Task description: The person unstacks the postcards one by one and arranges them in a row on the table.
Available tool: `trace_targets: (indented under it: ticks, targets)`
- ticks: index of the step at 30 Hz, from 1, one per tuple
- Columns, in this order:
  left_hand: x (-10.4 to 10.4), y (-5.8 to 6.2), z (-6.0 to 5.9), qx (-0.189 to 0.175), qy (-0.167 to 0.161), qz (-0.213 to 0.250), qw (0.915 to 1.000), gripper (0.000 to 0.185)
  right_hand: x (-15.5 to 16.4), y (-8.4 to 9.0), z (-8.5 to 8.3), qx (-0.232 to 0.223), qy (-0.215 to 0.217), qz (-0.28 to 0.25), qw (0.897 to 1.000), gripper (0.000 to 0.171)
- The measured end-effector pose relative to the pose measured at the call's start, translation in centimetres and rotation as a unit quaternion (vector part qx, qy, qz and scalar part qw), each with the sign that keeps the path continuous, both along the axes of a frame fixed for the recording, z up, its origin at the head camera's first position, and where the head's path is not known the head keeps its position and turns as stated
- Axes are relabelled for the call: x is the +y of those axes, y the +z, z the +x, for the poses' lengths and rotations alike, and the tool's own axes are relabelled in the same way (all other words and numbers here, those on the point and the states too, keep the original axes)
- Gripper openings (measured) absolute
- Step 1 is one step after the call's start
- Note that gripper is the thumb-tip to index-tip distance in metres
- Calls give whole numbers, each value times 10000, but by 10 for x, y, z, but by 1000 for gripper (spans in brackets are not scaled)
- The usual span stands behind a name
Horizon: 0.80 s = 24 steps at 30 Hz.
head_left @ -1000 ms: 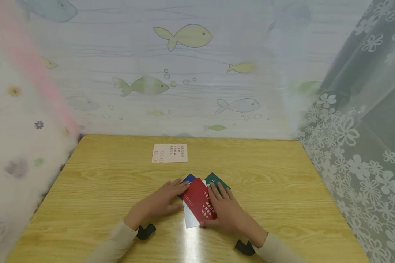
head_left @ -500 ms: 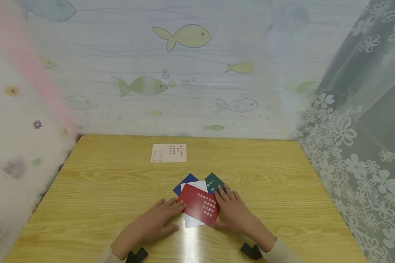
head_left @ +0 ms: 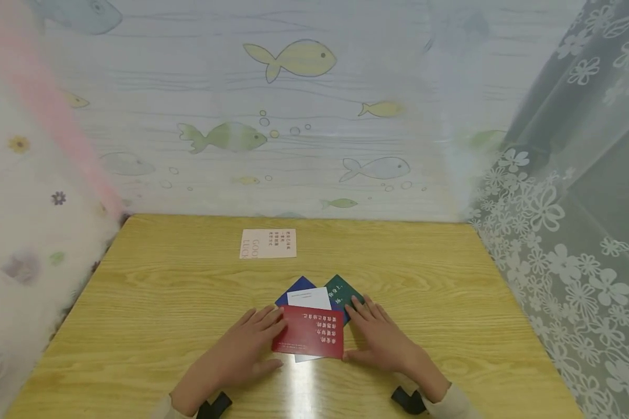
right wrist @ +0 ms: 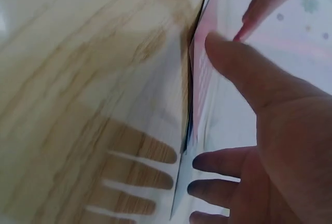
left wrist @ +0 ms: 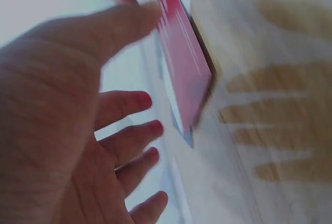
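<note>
Hands flank the red card (head_left: 309,331) atop a fanned pile mid-desk (head_left: 162,302): left hand (head_left: 241,355) and right hand (head_left: 385,343) flat, fingers apart. Probably thin, slippery; pinch its edges.

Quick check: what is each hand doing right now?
Left hand: open, straight fingers against the red card.
Right hand: open, fingers at the red card's other edge.

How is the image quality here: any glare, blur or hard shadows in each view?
Head view: sharp at centre, a white glare streak on the table just below the red card; the left curtain is smeared. Left wrist view: red card motion-blurred, finger shadows on the wood. Right wrist view: soft, with clear finger shadows beside the right hand.
</note>
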<state>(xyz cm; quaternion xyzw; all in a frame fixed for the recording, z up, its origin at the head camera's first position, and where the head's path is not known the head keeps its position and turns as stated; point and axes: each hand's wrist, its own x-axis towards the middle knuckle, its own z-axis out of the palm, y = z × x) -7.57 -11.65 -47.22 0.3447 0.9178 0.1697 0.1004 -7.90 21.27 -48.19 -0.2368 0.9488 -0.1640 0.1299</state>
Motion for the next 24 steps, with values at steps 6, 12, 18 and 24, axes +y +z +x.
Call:
trace_targets:
  ticks: [6,12,18,24]
  targets:
    - [-6,-11,-23,132,236,90,9996,92,-5,0,0,-153,16,-13,9999,104]
    - [-5,-13,-36,250,286,-122,9992,101,-10,0,0,-160,-20,-21,9999,97]
    - [-5,-14,-37,-61,287,3,9996,95,-10,-2,-2,-179,-57,58,9998,95]
    - [-8,-19,-38,53,233,103,9997,94,-9,-4,-4,-171,-10,27,9998,96]
